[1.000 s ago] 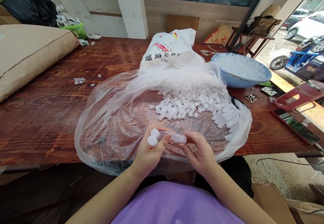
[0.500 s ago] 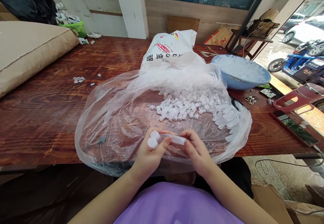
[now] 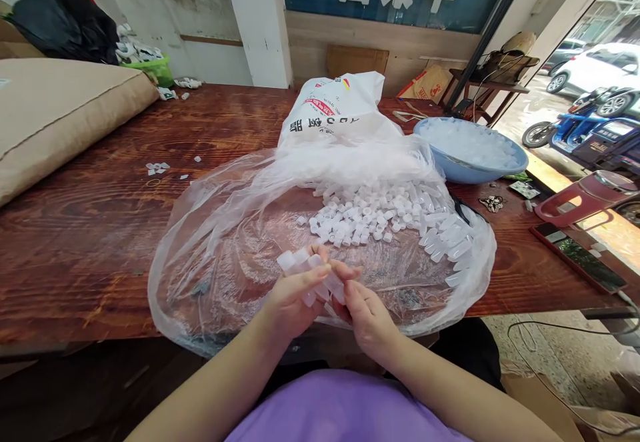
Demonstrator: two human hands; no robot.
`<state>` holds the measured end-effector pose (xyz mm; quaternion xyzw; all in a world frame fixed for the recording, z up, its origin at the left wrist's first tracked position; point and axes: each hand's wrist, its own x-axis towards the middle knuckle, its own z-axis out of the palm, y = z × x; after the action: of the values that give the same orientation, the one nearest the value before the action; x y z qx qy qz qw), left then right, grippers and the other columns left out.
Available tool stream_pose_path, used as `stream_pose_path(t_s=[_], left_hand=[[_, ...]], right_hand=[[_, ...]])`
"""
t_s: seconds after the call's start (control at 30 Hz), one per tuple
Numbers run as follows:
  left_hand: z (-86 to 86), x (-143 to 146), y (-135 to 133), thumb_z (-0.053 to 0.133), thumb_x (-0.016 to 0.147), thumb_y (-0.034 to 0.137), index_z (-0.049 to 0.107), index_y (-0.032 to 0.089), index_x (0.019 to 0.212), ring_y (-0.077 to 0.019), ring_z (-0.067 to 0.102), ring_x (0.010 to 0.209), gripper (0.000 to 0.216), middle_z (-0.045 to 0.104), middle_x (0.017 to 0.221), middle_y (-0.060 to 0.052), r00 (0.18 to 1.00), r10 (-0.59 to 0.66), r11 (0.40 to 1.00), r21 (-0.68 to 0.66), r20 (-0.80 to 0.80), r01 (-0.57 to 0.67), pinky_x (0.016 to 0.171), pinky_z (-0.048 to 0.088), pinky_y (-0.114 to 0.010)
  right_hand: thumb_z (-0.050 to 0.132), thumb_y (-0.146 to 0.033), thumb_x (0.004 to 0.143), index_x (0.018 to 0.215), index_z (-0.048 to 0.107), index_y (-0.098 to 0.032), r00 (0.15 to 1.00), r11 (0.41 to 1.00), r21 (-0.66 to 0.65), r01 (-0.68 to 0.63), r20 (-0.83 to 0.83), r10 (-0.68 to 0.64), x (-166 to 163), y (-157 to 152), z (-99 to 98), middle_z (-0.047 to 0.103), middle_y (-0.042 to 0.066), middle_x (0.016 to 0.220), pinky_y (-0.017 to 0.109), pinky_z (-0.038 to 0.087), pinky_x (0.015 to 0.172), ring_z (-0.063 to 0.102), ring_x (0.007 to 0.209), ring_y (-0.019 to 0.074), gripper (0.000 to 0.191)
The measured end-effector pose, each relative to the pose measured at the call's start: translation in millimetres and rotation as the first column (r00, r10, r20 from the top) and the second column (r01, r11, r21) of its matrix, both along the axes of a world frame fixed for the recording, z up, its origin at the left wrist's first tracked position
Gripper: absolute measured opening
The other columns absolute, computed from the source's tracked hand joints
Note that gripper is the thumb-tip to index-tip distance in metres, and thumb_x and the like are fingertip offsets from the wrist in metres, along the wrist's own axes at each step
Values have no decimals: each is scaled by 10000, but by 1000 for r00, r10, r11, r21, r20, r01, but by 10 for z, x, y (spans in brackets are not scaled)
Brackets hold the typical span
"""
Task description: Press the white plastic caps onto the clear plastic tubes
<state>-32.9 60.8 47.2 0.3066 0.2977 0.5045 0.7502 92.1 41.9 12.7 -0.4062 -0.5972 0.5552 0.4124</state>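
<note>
My left hand (image 3: 293, 299) is closed round a small bundle of clear plastic tubes with white caps (image 3: 305, 270), held just above the near part of a clear plastic sheet (image 3: 210, 255). My right hand (image 3: 365, 315) meets it from the right, its fingers pinched on the tubes' ends. Farther back on the sheet lie a heap of loose white caps (image 3: 357, 219) and a row of clear tubes (image 3: 450, 235).
A wooden table (image 3: 85, 222) bears the sheet, a white printed bag (image 3: 335, 112) and a blue basin (image 3: 470, 152) of clear pieces. Keys (image 3: 493, 203), a red plastic frame (image 3: 585, 199) and a dark tray lie right. A tan cushion (image 3: 55, 115) sits far left.
Both hands have come closer together. The tube held level between them is now gathered into the bundle in my left hand, which has turned and risen slightly.
</note>
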Motion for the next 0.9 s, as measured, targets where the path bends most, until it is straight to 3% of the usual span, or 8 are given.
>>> stream_pose_path(t_s=[0.07, 0.13, 0.23, 0.27, 0.3, 0.5, 0.67, 0.9], left_hand=[[88, -71, 130, 680, 635, 339, 483, 206, 765, -193, 635, 691, 271, 587, 622, 11, 992, 0, 995, 98, -125, 13, 634, 495, -299], [173, -167, 372, 669, 645, 367, 537, 190, 804, -178, 606, 668, 272, 596, 656, -3, 890, 119, 968, 252, -440, -5, 619, 477, -286], [239, -284, 930, 608, 720, 378, 602, 175, 908, -183, 601, 746, 276, 653, 816, -37, 321, 347, 913, 396, -881, 101, 647, 462, -270], [235, -298, 1138, 546, 773, 387, 594, 179, 952, -184, 607, 771, 278, 663, 866, -43, 106, 326, 917, 342, -939, 204, 649, 463, -267], [216, -294, 1340, 540, 782, 355, 597, 162, 962, -199, 611, 787, 270, 670, 889, -64, 30, 314, 921, 312, -949, 232, 652, 461, -276], [-18, -13, 2044, 615, 771, 291, 628, 128, 932, -231, 616, 901, 229, 670, 952, -105, -199, 252, 904, 158, -947, 397, 782, 466, -342], [-83, 173, 2115, 526, 866, 331, 547, 137, 1109, -208, 574, 986, 312, 586, 1107, -88, -313, 255, 874, 79, -915, 480, 855, 462, -427], [-31, 305, 2074, 536, 864, 292, 546, 146, 1106, -198, 578, 956, 283, 576, 1100, -81, -425, 210, 844, -57, -881, 533, 813, 491, -404]], right_hand=[[226, -559, 900, 675, 428, -201, 985, 996, 73, -55, 167, 43, 86, 86, 53, 423, -21, 582, 232, 362, 499, 404, 520, 115, 469], [287, -431, 926, 749, 501, -193, 862, 983, 152, -105, 506, 14, 217, 241, 107, 533, 14, 679, 254, 410, 593, 508, 636, 145, 365], [393, -240, 899, 971, 557, -173, 448, 969, 238, -69, 875, -183, 416, 553, 148, 600, 98, 944, 299, 429, 721, 573, 867, 211, 191], [405, -212, 890, 1039, 546, -158, 383, 966, 254, -45, 898, -219, 464, 653, 144, 585, 127, 1006, 311, 431, 731, 574, 908, 231, 212], [414, -206, 885, 1083, 534, -151, 346, 964, 265, -35, 908, -237, 497, 740, 131, 570, 144, 1044, 317, 433, 737, 572, 935, 244, 237], [431, -233, 883, 1058, 559, -180, 306, 958, 279, -66, 919, -247, 482, 898, 0, 574, 123, 982, 317, 443, 700, 588, 877, 249, 223], [382, -165, 874, 1028, 568, -156, 311, 953, 297, -61, 913, -264, 509, 813, -23, 562, 135, 968, 321, 446, 679, 587, 823, 241, 242], [410, -99, 834, 963, 576, -146, 441, 953, 301, -6, 856, -268, 622, 706, -73, 559, 108, 939, 291, 442, 759, 569, 854, 202, 216]])
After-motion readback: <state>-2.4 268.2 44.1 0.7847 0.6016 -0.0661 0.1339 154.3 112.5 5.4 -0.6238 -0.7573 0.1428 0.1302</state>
